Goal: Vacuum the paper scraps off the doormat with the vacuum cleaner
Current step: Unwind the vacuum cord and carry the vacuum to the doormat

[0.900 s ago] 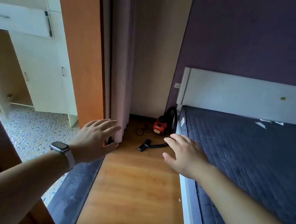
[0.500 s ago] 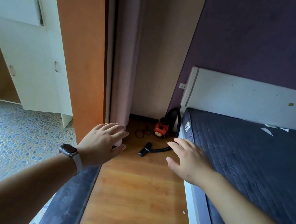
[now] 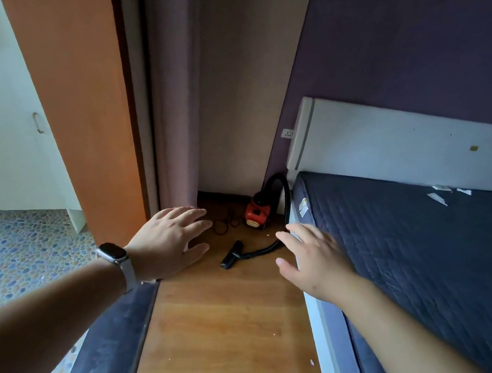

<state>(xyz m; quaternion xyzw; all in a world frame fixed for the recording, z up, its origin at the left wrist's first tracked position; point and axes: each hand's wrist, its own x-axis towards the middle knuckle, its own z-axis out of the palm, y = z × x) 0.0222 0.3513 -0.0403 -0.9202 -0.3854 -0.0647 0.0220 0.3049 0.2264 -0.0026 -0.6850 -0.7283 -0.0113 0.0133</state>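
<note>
**Vacuuming not started, vacuum not yet picked up**

Doormat (image 3: 114, 336), dark strip along the doorway at my lower left; can't make out scraps on it. Vacuum cleaner (image 3: 257, 214) sits in the far corner beside the bed (image 3: 419, 262), untouched. Its hose (image 3: 277, 223) arcs over and down to the nozzle (image 3: 232, 254) lying flat on the floor, long axis running toward me, slightly left. My left hand (image 3: 170, 240) and right hand (image 3: 311, 261) are apart, fingers spread, empty.

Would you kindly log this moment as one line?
stage: approach | left hand: open, empty | right hand: open, empty | vacuum cleaner: on floor beside bed, untouched | nozzle: on floor
</note>
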